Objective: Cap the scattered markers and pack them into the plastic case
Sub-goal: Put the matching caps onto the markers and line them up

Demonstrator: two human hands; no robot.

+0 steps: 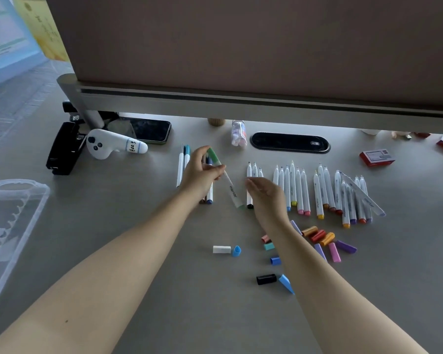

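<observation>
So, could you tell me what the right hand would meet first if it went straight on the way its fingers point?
Probably the green-capped marker that the left hand holds; the right hand points up and left toward it, though depth is unclear.

Grey desk (pixel 138 315); brown partition panel (pixel 241 34) behind

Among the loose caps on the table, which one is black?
The black cap lies nearest the camera, beside a light blue cap. The others, further away, are white, blue, teal, pink, purple, orange or red.

Green-capped marker (pixel 224 176) tilted, held; uncapped markers (pixel 317 190) rowed; caps (pixel 317 238) scattered.
</observation>
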